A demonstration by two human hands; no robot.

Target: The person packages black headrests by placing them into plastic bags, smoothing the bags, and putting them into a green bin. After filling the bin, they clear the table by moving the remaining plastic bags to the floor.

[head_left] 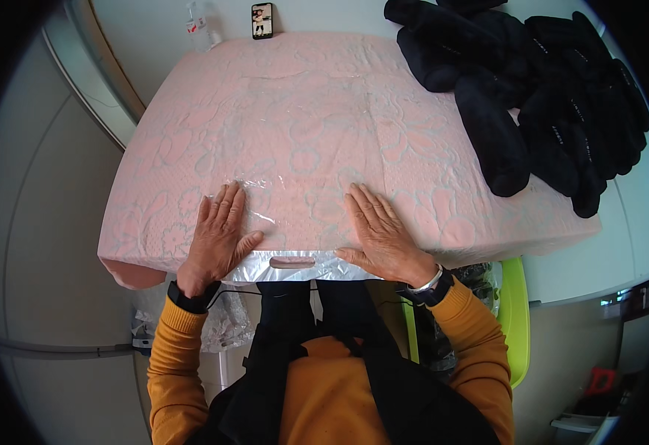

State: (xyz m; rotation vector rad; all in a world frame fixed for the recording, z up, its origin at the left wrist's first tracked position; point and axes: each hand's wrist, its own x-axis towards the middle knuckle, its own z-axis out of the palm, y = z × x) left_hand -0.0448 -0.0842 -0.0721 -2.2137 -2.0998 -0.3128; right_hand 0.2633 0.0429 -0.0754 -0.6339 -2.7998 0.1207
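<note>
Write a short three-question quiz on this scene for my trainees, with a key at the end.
1. True or false: the left hand and the right hand both lie palm down.

2. Multiple choice: on which side of the pink patterned tablecloth is the pile of black padded pieces?
A) left
B) middle
C) right

3. Fill in the blank: the slot in the silver edge strip of the clear plastic lies ____ the two hands.

Key:
1. True; the backs of both hands face up.
2. C
3. between
</note>
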